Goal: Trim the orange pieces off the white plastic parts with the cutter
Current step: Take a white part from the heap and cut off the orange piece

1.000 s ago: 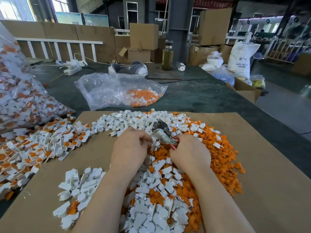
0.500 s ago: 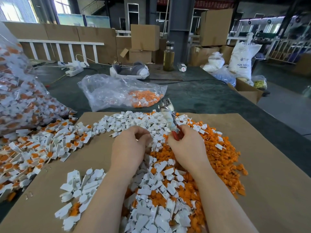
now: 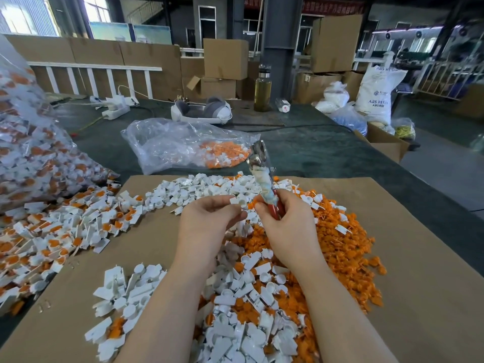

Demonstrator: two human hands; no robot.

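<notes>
My right hand grips the red handles of the cutter, whose metal jaws point up and away from me. My left hand pinches a small white plastic part at its fingertips, just left of the cutter's handles. Below both hands lies a heap of cut orange pieces mixed with trimmed white parts. Untrimmed white parts with orange pieces spread to the left.
Everything lies on a brown cardboard sheet over a dark green table. A clear bag of orange scraps lies ahead, a large full bag at left. A headset and a bottle stand farther back.
The cutter swung from lying low across the pile to pointing upward in my right hand. My left hand now shows a white part pinched at its fingertips.
</notes>
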